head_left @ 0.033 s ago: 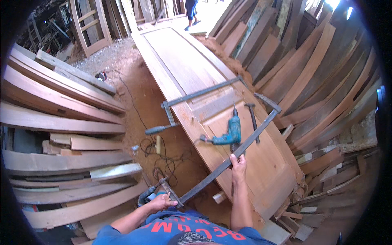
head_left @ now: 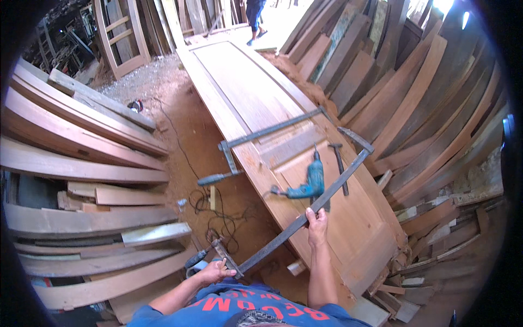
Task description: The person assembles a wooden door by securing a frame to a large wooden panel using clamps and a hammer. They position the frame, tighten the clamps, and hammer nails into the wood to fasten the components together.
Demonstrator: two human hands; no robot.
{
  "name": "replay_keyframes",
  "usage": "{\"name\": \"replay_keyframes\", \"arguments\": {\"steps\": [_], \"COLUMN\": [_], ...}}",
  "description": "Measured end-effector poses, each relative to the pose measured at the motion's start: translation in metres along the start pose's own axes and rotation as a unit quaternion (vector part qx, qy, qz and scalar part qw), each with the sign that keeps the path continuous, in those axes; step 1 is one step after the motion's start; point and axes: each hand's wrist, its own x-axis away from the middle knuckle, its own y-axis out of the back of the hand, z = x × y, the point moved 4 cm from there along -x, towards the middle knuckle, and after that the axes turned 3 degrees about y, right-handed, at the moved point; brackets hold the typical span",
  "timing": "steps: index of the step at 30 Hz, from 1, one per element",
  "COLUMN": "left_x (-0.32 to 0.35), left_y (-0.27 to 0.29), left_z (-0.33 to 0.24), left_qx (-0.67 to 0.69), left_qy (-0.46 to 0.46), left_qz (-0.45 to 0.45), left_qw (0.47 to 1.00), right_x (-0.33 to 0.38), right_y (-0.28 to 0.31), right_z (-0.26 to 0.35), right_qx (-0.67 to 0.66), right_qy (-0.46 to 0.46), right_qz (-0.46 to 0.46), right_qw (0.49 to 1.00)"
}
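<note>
Bar clamp (head_left: 278, 238) crossed left edge of panelled door (head_left: 359, 229), left hand (head_left: 215, 271) pinched near end, right hand (head_left: 317, 224) enclosed mid-bar, floor (head_left: 204, 147) flanked door.

There are two clamps (head_left: 278, 240) (head_left: 272, 128), one drill (head_left: 315, 177), one hammer (head_left: 340, 169) — and one panelled door (head_left: 294, 170).

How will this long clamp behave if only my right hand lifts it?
The clamp is likely stiff: its bar looks straight and metal. That metal look suggests heft too. It may twist in your right hand, since arms jut from both ends.
</note>
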Motion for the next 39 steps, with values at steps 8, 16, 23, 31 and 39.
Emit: {"name": "replay_keyframes", "arguments": {"steps": [8,16,23,31,39], "left_x": [0.04,0.076,0.08,0.06,-0.034], "left_y": [0.161,0.273,0.314,0.37,0.482], "left_z": [-0.041,-0.054,-0.108,-0.203,-0.335], "left_qx": [0.087,0.117,0.142,0.078,0.003], "left_qy": [-0.094,-0.162,-0.226,-0.218,-0.215], "left_qz": [-0.112,-0.219,-0.249,-0.255,-0.206], "left_qw": [0.985,0.955,0.931,0.939,0.955], "right_x": [-0.043,-0.085,-0.127,-0.212,-0.352], "right_y": [-0.172,-0.324,-0.392,-0.437,-0.492], "right_z": [-0.02,-0.03,-0.027,-0.038,-0.067], "right_qx": [-0.044,-0.112,-0.188,-0.212,-0.284], "right_qy": [-0.034,-0.075,-0.095,-0.087,-0.071], "right_qz": [0.049,0.111,0.117,0.088,0.014], "right_qw": [0.997,0.985,0.97,0.969,0.956]}}
